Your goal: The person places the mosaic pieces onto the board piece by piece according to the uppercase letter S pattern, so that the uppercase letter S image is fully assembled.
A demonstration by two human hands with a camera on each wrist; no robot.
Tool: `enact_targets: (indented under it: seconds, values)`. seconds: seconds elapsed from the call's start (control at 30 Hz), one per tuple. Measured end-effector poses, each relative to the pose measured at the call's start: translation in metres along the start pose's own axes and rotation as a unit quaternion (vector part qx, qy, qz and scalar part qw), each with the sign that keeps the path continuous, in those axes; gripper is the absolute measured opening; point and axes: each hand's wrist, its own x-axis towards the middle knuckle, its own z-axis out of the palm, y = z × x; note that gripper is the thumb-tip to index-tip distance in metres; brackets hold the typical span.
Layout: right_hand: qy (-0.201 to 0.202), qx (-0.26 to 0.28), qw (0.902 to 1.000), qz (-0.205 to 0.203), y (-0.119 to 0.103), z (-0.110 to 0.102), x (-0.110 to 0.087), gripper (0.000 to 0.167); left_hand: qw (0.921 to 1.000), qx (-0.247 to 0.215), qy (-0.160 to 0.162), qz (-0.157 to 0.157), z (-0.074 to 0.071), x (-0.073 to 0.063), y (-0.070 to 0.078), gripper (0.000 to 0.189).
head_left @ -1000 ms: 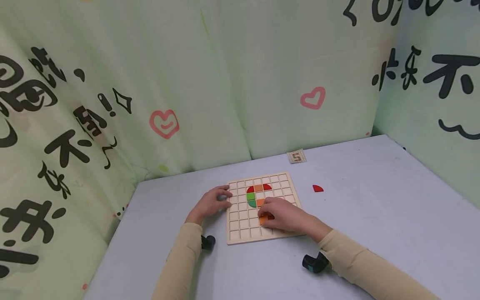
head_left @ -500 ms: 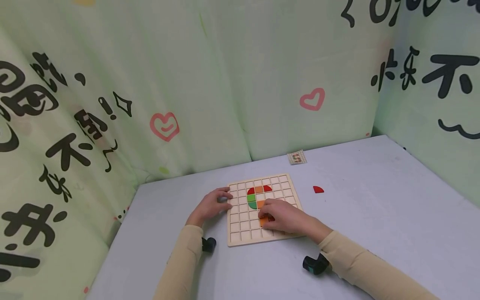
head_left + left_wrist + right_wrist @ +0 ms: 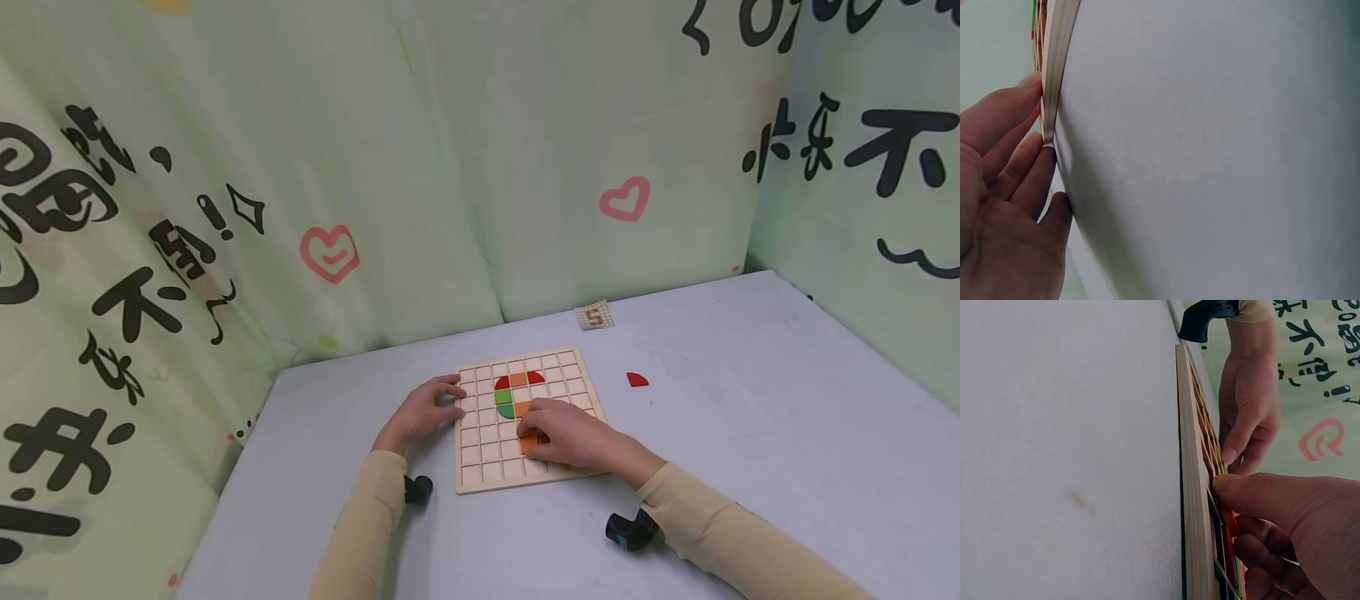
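A square wooden grid board [image 3: 480,477] lies on the table in the head view. Red, orange and green tiles fill several cells, among them a light green square [image 3: 502,397] and a dark green rounded tile [image 3: 506,411]. My left hand [image 3: 422,410] rests at the board's left edge; in the left wrist view its thumb [image 3: 1010,109] and fingers touch that edge. Over the board's lower middle, my right hand [image 3: 572,433] pinches an orange tile [image 3: 528,445] between thumb and fingers, low on the grid. The right hand covers part of the grid behind it.
Right of the board lies a loose red quarter-circle tile [image 3: 637,379]. A small card [image 3: 594,315] with a printed grid pattern is at the table's back edge. Black wrist devices [image 3: 632,531] sit below both forearms. Printed curtains [image 3: 465,167] stand behind the table [image 3: 750,467].
The head view has shifted very slightly. Both hands stay at the same places on the board, and no tile visibly moves.
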Motion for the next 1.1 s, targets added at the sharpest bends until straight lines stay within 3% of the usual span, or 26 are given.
enact_targets:
  seconds: [1.1]
  values:
    - [0.003, -0.006, 1.0000, 0.001, -0.0014, 0.0021, -0.0017, 0.014, 0.9999, -0.013, 0.003, -0.002, 0.0013, 0.0016, -0.0032, 0.025]
